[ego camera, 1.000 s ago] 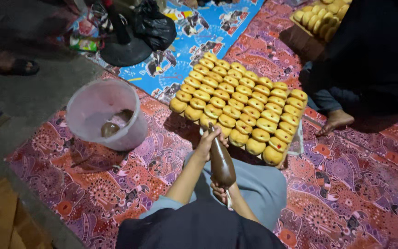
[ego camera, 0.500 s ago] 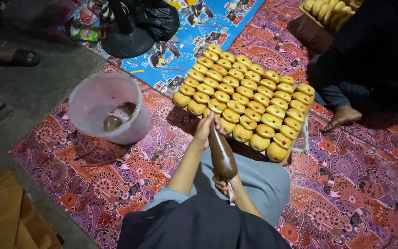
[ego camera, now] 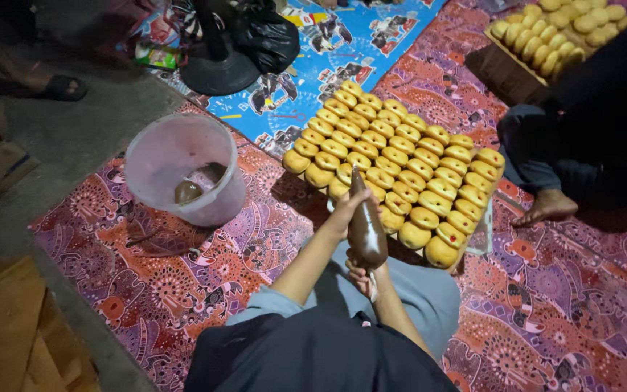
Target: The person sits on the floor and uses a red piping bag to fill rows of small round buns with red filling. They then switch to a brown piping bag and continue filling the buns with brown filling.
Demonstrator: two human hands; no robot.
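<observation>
A brown filled piping bag (ego camera: 365, 225) points its tip at the near left rows of golden buns (ego camera: 400, 167), which lie in tight rows on a tray. My left hand (ego camera: 345, 210) grips the bag near its narrow end. My right hand (ego camera: 362, 277) squeezes the bag's wide rear end from below, just above my lap.
A pale plastic bucket (ego camera: 155, 149) with brown bags inside stands to the left on the patterned red mat (ego camera: 183, 268). Another person sits at the right, bare foot (ego camera: 546, 207) on the mat. A second tray of buns (ego camera: 560, 33) lies top right. Black bags and a fan base (ego camera: 219, 69) sit behind.
The bag's tip and my left hand have moved forward over the near buns. The view has shifted slightly.
</observation>
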